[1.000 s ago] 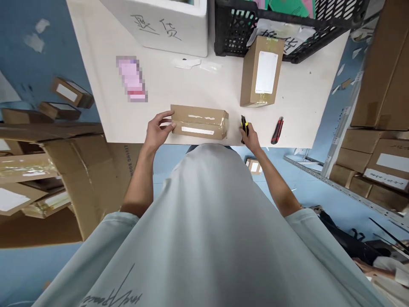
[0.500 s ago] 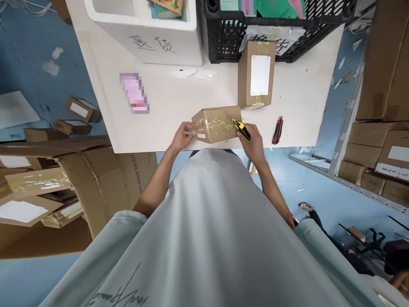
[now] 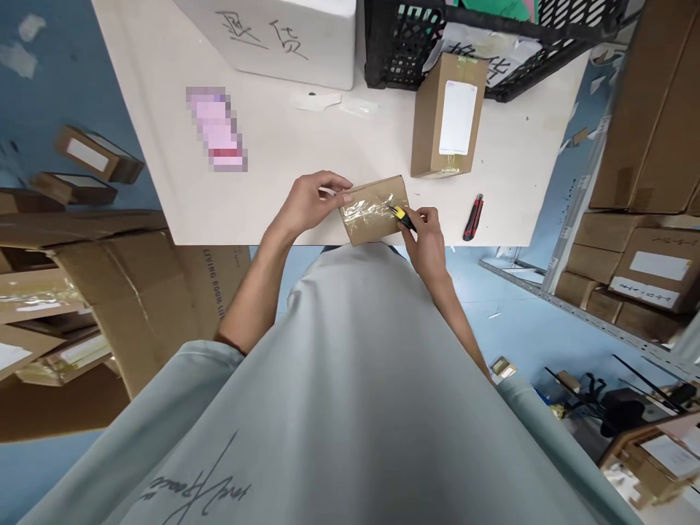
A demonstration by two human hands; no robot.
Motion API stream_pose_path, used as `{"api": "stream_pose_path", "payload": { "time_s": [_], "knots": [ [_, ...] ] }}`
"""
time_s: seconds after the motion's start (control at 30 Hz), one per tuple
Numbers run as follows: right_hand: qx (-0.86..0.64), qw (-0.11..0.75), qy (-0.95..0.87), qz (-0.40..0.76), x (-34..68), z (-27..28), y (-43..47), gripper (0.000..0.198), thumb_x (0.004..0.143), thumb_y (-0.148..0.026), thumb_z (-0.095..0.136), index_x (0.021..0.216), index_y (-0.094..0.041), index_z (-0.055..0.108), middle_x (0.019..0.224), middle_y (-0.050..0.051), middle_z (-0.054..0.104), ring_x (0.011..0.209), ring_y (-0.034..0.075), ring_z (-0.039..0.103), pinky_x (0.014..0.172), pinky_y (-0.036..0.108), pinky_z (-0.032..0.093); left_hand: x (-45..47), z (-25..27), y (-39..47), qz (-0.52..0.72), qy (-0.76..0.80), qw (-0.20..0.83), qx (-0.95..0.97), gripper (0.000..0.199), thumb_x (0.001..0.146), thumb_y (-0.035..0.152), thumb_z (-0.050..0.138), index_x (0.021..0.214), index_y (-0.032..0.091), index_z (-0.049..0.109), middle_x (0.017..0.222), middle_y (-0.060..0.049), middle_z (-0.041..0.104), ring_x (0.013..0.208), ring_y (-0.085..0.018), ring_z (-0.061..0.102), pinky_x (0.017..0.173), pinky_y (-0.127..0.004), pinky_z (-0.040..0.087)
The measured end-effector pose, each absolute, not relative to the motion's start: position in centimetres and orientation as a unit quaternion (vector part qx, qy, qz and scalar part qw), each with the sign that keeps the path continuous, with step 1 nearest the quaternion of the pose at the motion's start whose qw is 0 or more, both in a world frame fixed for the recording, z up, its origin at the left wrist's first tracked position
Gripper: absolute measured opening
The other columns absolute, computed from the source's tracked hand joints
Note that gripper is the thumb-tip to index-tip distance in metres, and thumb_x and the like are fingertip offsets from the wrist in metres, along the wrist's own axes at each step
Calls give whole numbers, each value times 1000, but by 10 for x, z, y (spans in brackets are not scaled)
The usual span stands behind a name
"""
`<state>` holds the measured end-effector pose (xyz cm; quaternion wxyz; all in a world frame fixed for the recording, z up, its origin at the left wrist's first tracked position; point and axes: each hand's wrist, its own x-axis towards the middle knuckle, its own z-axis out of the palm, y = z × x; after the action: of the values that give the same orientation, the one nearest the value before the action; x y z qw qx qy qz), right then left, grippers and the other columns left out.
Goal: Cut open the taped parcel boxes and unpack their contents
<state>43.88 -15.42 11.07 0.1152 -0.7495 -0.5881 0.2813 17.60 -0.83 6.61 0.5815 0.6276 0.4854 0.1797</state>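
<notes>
A small taped cardboard box (image 3: pixel 372 219) lies at the front edge of the white table, close to my body. My left hand (image 3: pixel 314 200) grips its left upper corner, thumb on the top and fingers along the far side. In my right hand (image 3: pixel 427 244) is a yellow and black utility knife (image 3: pixel 403 217), its tip over the clear tape near the box's right side. Whether the blade touches the tape I cannot tell. To the right, a red and black utility knife (image 3: pixel 473 217) rests on the table.
Behind stands a taller cardboard box (image 3: pixel 456 117) with a white label, against a black plastic crate (image 3: pixel 402 51). A white foam box (image 3: pixel 295 51) is at the back left. A pixelated pink item (image 3: pixel 217 130) lies left. Large cartons (image 3: pixel 131 292) flank the table.
The box has turned and tipped in my hands. My left hand has shifted from its left end to the upper corner. The knife has moved slightly left over the tape.
</notes>
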Motion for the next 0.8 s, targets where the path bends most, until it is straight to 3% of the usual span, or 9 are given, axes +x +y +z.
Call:
{"api": "stream_pose_path", "payload": {
  "time_s": [0.27, 0.43, 0.8],
  "knots": [
    [-703, 25, -612, 361, 397, 155, -154, 61, 119, -48, 53, 178, -34, 47, 132, 8, 84, 117, 33, 81, 97, 43, 65, 178, 58, -1, 184, 471, 606, 614, 39, 89, 56, 95, 106, 23, 84, 112, -10, 85, 112, -29, 79, 98, -46, 66],
    [-704, -19, -596, 387, 365, 147, -146, 63, 118, -45, 55, 179, -33, 47, 140, 8, 84, 118, 35, 83, 101, 47, 65, 175, 51, 6, 178, 446, 632, 608, 38, 87, 52, 97, 106, 22, 83, 110, -10, 84, 111, -29, 78, 99, -47, 66],
    [-742, 29, -555, 375, 349, 141, -150, 59, 116, -47, 59, 173, -32, 56, 129, 9, 88, 112, 36, 84, 100, 48, 66, 174, 39, 12, 177, 410, 643, 622, 33, 89, 44, 95, 110, 22, 84, 114, -10, 83, 112, -30, 77, 100, -50, 66]
  ]
}}
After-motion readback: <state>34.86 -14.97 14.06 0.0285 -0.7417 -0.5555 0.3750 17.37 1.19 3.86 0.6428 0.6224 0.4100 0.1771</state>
